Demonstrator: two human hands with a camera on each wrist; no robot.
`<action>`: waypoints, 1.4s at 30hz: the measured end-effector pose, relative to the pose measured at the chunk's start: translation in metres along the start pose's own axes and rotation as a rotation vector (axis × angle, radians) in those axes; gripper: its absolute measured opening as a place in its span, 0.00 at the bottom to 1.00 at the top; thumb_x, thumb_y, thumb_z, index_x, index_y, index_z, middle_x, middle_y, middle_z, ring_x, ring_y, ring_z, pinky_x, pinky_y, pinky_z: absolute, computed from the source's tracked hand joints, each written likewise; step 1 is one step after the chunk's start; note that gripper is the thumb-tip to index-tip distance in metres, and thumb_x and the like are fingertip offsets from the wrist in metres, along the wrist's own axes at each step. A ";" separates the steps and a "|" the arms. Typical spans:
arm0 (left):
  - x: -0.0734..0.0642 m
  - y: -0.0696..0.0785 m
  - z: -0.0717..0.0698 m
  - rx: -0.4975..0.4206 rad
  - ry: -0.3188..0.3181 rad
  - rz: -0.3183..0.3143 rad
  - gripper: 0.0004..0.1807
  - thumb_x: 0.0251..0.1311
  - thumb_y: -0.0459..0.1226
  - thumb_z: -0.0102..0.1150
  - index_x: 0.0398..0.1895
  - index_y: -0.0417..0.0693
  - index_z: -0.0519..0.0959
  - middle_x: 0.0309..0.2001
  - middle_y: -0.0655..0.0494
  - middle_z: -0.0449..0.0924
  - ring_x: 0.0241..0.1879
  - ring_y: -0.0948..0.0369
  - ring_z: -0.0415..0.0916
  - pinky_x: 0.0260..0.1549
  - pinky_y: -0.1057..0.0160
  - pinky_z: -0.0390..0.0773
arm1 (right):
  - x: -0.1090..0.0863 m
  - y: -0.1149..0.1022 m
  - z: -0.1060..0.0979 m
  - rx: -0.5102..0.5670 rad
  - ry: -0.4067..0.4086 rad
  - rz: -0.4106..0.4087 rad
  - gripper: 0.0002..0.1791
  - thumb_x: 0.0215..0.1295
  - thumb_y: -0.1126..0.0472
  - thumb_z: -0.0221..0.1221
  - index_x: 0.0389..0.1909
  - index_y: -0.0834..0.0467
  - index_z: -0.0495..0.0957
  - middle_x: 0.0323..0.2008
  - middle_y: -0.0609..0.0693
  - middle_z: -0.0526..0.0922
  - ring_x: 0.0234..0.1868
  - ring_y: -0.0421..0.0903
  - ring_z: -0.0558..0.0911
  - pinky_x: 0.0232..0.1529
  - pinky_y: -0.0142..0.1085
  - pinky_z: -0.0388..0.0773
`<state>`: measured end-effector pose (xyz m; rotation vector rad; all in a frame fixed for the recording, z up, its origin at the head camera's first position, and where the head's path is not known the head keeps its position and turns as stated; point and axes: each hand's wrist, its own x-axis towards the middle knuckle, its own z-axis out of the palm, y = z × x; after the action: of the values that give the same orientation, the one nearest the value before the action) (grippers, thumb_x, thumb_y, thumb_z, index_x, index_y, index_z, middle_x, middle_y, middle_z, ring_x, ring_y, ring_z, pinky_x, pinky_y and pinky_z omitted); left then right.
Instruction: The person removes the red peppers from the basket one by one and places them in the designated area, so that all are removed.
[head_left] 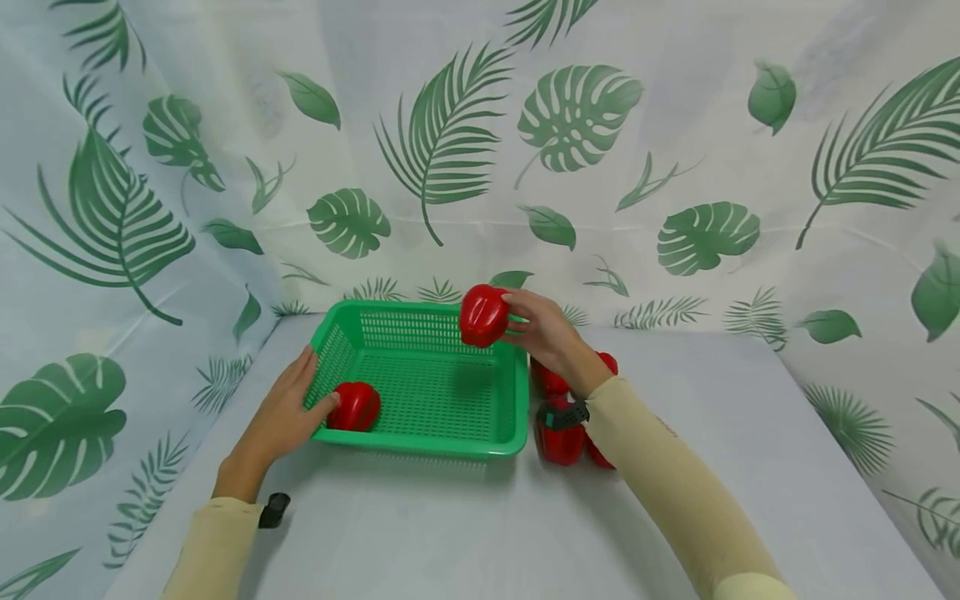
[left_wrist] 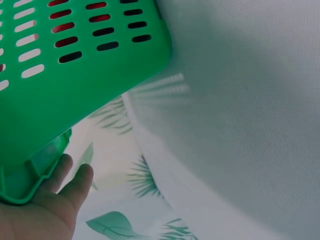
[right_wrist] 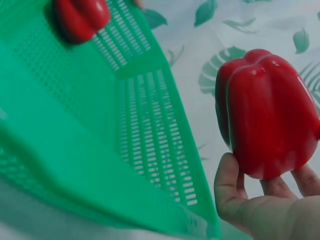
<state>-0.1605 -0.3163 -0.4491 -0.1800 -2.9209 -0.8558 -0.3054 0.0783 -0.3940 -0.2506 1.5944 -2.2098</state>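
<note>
left hand (head_left: 281, 412): flat, fingers straight, forearm low | right hand (head_left: 543, 329): raised, fingers curled in a grip

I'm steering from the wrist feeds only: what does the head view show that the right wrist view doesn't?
Only the head view shows the left hand on the basket's left rim and the spare peppers on the table beside the right arm. Only the right wrist view shows the held pepper's glossy skin close up. Both show the green basket, the pepper inside it and the right hand.
</note>
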 end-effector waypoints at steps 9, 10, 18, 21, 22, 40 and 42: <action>-0.003 -0.002 0.003 -0.001 0.001 -0.010 0.47 0.78 0.50 0.55 0.83 0.26 0.48 0.85 0.32 0.41 0.81 0.32 0.42 0.74 0.27 0.50 | -0.009 -0.003 -0.019 0.006 0.025 -0.012 0.11 0.84 0.57 0.53 0.58 0.54 0.77 0.49 0.49 0.87 0.48 0.49 0.84 0.55 0.43 0.83; -0.003 -0.002 0.003 0.001 0.002 -0.010 0.47 0.78 0.50 0.55 0.83 0.27 0.48 0.85 0.32 0.41 0.81 0.32 0.42 0.74 0.26 0.50 | -0.011 -0.004 -0.021 0.005 0.028 -0.013 0.11 0.84 0.57 0.53 0.58 0.54 0.77 0.48 0.49 0.87 0.47 0.49 0.84 0.54 0.43 0.83; -0.003 -0.001 0.002 0.008 -0.001 -0.007 0.47 0.78 0.50 0.55 0.83 0.26 0.48 0.85 0.31 0.41 0.81 0.31 0.43 0.74 0.26 0.50 | -0.021 -0.010 -0.044 0.019 0.056 -0.017 0.11 0.84 0.55 0.53 0.57 0.53 0.79 0.48 0.48 0.88 0.47 0.49 0.82 0.56 0.44 0.82; -0.003 0.000 0.001 0.009 -0.004 -0.007 0.48 0.78 0.50 0.55 0.83 0.26 0.48 0.85 0.31 0.41 0.81 0.30 0.43 0.74 0.26 0.50 | -0.025 -0.013 -0.054 0.025 0.067 -0.008 0.12 0.84 0.55 0.54 0.59 0.53 0.78 0.49 0.48 0.88 0.49 0.50 0.82 0.57 0.44 0.82; -0.002 0.000 0.001 0.012 -0.007 -0.007 0.48 0.78 0.50 0.55 0.83 0.26 0.48 0.85 0.31 0.41 0.81 0.30 0.43 0.74 0.26 0.50 | -0.027 -0.014 -0.057 0.027 0.067 -0.007 0.12 0.84 0.55 0.54 0.59 0.52 0.78 0.50 0.48 0.88 0.50 0.50 0.82 0.57 0.44 0.82; -0.002 0.001 0.001 0.005 -0.008 -0.002 0.48 0.78 0.50 0.55 0.83 0.27 0.47 0.85 0.32 0.40 0.81 0.30 0.42 0.73 0.24 0.49 | -0.053 -0.028 -0.106 0.071 0.155 -0.044 0.15 0.82 0.52 0.55 0.64 0.50 0.75 0.61 0.50 0.79 0.62 0.53 0.74 0.59 0.42 0.80; -0.002 0.002 0.001 0.005 -0.007 0.002 0.47 0.78 0.50 0.56 0.83 0.26 0.48 0.85 0.32 0.40 0.81 0.30 0.43 0.73 0.24 0.50 | -0.057 -0.029 -0.112 0.064 0.162 -0.052 0.16 0.82 0.52 0.55 0.64 0.50 0.74 0.63 0.50 0.76 0.63 0.53 0.73 0.58 0.41 0.80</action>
<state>-0.1587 -0.3145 -0.4488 -0.1855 -2.9283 -0.8489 -0.3016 0.2073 -0.3992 -0.0978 1.6129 -2.3695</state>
